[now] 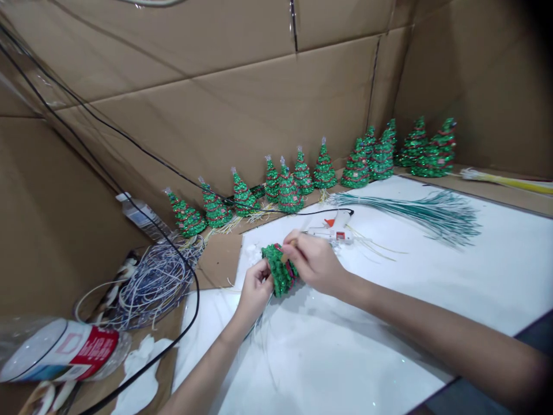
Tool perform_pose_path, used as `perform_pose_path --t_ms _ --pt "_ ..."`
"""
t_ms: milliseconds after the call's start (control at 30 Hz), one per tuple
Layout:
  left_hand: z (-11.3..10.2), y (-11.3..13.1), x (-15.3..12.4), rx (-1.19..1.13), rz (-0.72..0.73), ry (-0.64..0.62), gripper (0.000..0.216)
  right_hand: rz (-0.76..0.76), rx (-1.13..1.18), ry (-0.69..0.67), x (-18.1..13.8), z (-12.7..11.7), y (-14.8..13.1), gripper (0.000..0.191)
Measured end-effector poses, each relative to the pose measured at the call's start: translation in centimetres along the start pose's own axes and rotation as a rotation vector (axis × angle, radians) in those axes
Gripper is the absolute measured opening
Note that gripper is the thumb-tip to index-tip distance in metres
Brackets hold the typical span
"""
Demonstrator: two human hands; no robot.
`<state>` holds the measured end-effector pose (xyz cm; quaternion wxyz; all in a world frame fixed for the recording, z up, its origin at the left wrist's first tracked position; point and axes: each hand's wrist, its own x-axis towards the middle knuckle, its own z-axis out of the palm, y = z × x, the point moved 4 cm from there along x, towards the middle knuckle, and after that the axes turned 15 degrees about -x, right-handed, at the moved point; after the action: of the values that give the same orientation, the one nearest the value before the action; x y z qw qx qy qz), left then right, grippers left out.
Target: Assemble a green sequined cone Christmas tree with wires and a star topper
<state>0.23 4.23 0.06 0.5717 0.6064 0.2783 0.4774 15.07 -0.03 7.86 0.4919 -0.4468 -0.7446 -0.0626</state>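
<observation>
A small green tinsel Christmas tree (280, 282) with red trim lies on its side over the white board (345, 351). My left hand (258, 282) is closed on its left side, with thin wires trailing below. In my right hand (311, 259) is a short tan stick (284, 257), pinched between thumb and fingers, its tip against the tree's trim. Just behind my right hand lies a white glue gun (334, 230) with an orange trigger. A fanned bundle of green wires (423, 213) rests on the board to the right.
Several finished-looking tinsel trees (290, 190) stand along the cardboard wall (216, 109). A black cable (196, 282) loops down the left side, past tangled white wires (151, 282) and a plastic bottle (142, 216). A clear jar with a red label (97, 349) lies at the lower left.
</observation>
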Motion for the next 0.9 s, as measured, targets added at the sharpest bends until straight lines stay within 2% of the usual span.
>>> perform_pose_path --t_ms 67,167,400,600,800,900 --pt "0.0 0.0 0.0 -0.004 -0.001 0.001 0.012 -0.003 -0.016 -0.043 -0.1 0.4 0.1 0.018" --pt "0.1 0.1 0.1 -0.010 -0.004 0.003 0.012 -0.005 -0.041 -0.026 -0.1 0.2 0.0 0.022" --pt "0.1 0.4 0.2 -0.014 0.002 0.025 0.014 -0.130 -0.107 -0.119 0.1 0.7 -0.4 0.023" --pt "0.3 0.6 0.2 -0.021 0.004 0.013 0.008 -0.137 -0.141 -0.090 0.4 0.0 0.1 0.030" --pt "0.2 0.5 0.3 -0.020 0.012 0.026 0.008 -0.203 -0.163 -0.237 0.5 0.8 -0.3 0.023" --pt "0.3 0.6 0.3 -0.019 0.010 0.017 0.007 -0.165 -0.176 -0.249 1.1 0.1 0.1 0.026"
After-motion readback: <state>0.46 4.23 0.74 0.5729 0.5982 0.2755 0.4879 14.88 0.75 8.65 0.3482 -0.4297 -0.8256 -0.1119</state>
